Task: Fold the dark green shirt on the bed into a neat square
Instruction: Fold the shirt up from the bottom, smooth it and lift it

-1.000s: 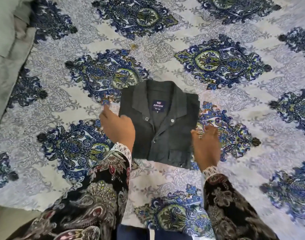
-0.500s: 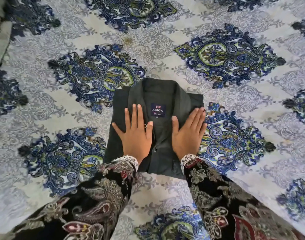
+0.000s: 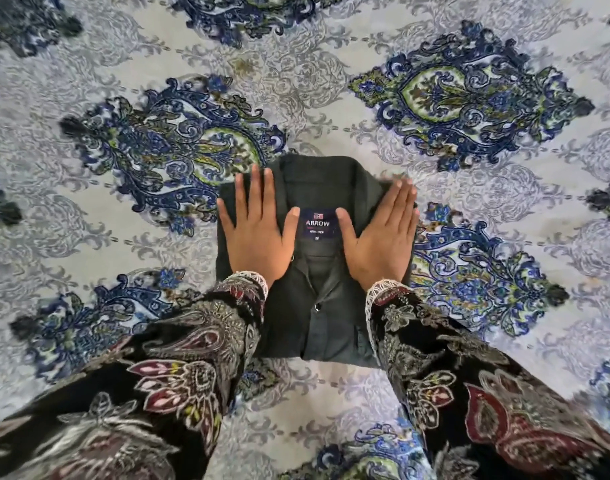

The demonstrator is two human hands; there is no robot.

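At the centre of the head view, I am seeing the dark green shirt (image 3: 317,306) lying folded into a compact block on the bedspread (image 3: 470,341), its collar pointing toward the top of the frame and its buttoned front running down toward the bottom. Just inside the collar, a dark blue label (image 3: 316,225) reading ARROW is showing between the two thumbs.

I am watching the left hand (image 3: 258,230) lying flat on the left half of the shirt, fingers straight and spread wide, gripping nothing, with its fingertips reaching the upper left edge of the collar. On the other side, the right hand (image 3: 383,237) is pressing flat on the right half, fingers straight and held closer together, angled toward the upper right corner of the fold; its fingertips are slightly blurred. Both thumbs are pointing inward toward the label without covering it.

Dark paisley sleeves (image 3: 179,358) with white lace cuffs are coming up from the lower corners of the frame, and the right one is covering the shirt's lower right corner.
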